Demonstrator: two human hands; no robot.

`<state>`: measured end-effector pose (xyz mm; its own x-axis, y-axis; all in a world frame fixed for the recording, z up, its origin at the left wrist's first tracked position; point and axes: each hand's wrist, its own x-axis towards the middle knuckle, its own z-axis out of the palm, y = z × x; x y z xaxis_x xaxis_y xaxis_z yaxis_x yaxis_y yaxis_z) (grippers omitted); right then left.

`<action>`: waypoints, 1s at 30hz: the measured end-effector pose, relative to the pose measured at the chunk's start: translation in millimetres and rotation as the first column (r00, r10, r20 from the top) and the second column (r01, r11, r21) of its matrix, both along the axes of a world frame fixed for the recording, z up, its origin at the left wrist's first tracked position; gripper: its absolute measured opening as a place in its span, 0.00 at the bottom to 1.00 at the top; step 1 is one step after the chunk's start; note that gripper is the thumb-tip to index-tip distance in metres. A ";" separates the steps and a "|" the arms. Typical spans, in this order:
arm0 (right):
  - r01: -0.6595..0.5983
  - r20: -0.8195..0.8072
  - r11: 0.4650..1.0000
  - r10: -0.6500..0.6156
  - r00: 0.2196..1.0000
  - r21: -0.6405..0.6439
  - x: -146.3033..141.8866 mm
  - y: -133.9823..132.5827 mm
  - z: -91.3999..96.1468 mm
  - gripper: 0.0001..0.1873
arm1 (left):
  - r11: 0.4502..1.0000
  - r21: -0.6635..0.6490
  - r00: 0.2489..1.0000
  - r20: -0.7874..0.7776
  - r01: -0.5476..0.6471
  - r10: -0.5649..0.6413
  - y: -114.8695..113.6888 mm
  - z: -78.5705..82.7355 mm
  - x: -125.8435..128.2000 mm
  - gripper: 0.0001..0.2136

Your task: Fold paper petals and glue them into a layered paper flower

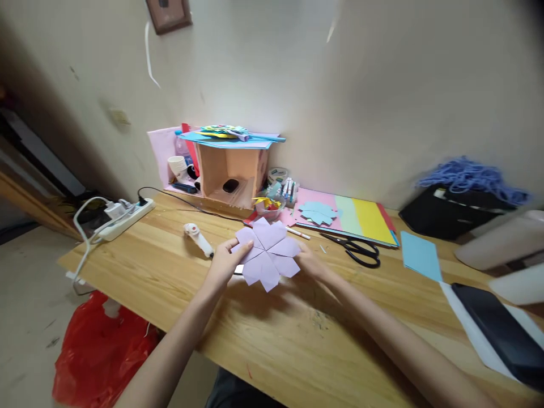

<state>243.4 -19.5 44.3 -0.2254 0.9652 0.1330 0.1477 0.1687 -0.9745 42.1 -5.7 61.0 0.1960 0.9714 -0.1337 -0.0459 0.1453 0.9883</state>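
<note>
Pinching paper flower (267, 258) between fingers (243, 251) of left hand (224, 262); can't tell grip of right hand (310, 262). Likely inspecting; next, needs gentleness.

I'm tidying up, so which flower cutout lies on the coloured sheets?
The light blue cutout; the purple cutout is held up in the left hand.

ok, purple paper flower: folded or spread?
Spread. The purple paper flower shows petals fanned out all the way round, with lines meeting near its centre.
</note>
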 end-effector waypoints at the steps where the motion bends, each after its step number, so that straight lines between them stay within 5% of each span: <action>1: -0.007 -0.036 0.999 0.005 0.999 -0.054 19.4 -7.2 -1.3 0.23 | 0.998 0.026 0.999 -0.021 0.050 -0.050 3.8 -1.4 11.0 0.18; 6: 0.086 -0.165 0.957 -0.136 0.977 -0.277 79.8 -51.7 -11.9 0.24 | 0.940 0.135 0.942 -0.168 0.313 -0.289 15.1 -12.3 78.2 0.18; 12: 0.344 -0.208 0.916 -0.384 0.900 -0.204 90.5 -84.8 -33.4 0.19 | 0.925 0.242 0.930 -0.297 0.292 -0.216 -1.2 -29.1 135.1 0.36; 24: 0.393 -0.272 0.880 -0.459 0.845 -0.266 82.4 -94.3 -57.4 0.18 | 0.876 0.099 0.871 -0.202 0.472 -0.447 5.8 -58.0 118.3 0.25; 30: 0.397 -0.259 0.878 -0.463 0.848 -0.268 82.7 -95.5 -55.5 0.17 | 0.887 0.236 0.893 -0.320 0.398 -0.315 -1.8 -51.8 122.9 0.23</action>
